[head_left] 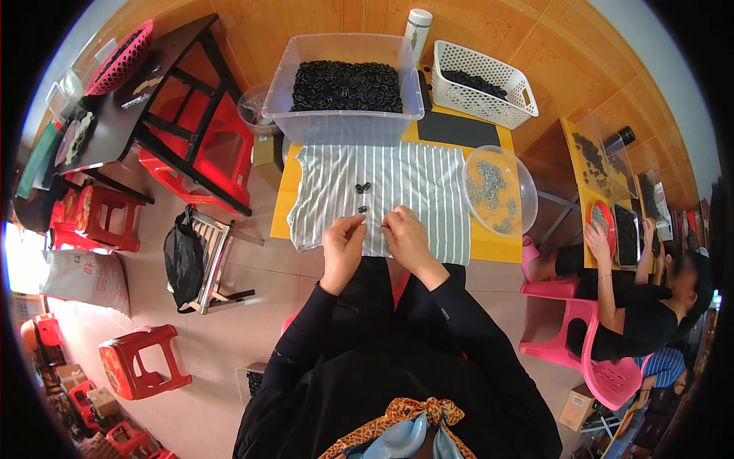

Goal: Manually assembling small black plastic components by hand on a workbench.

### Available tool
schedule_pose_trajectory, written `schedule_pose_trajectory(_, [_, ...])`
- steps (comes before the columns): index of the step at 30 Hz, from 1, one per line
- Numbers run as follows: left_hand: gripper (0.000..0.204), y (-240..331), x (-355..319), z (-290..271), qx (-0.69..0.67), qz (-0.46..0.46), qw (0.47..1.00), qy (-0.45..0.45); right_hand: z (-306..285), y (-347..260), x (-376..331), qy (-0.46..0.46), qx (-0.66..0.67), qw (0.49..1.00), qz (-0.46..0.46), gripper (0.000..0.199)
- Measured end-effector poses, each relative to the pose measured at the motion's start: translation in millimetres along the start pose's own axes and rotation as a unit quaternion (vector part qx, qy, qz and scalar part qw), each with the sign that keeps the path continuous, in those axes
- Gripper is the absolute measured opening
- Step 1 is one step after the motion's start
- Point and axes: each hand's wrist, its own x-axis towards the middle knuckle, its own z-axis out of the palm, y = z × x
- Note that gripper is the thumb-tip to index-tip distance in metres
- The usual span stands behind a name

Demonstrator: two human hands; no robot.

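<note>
My left hand and my right hand are just above the near part of a grey-and-white striped cloth, a small gap between them. Both have thumb and fingers pinched together; whatever they hold is too small or hidden to make out. Just beyond my left hand lies a small black part, and a little farther off sits a small cluster of black parts. To the right of my right hand a clear round tray holds many small silvery metal pieces.
A clear plastic bin full of black parts stands on the yellow table, beside a white basket and a white bottle. At right, a person on a pink chair works. Red stools stand at left.
</note>
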Motion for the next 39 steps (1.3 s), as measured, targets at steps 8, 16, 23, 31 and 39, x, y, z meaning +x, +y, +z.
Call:
schedule_pose_trajectory(8, [0.019,9.3,5.9,20.2,0.042,0.001,0.996,-0.082,-28.6,-3.3,-26.7,0.058,0.349,0.914,0.200,0.003])
schedule_pose_trajectory(16, [0.011,22.6,-13.5,58.6,-0.171,-0.084,0.974,-0.125,-59.0,2.2,-30.5,0.086,0.374,0.912,0.147,0.006])
schedule_pose_trajectory(23, [0.011,18.1,-16.3,51.7,-0.159,-0.095,0.978,-0.100,-161.9,143.4,-8.4,0.091,-0.018,0.961,0.262,0.023])
schedule_pose_trajectory(31, [0.013,17.7,-26.5,45.5,-0.133,-0.131,0.978,-0.089,-148.3,126.5,18.7,-0.060,-0.136,0.946,0.289,0.045])
schedule_pose_trajectory(39, [0.013,14.1,-25.5,40.2,-0.135,-0.129,0.979,-0.087,-123.3,170.0,6.7,0.005,-0.028,0.980,0.195,0.015])
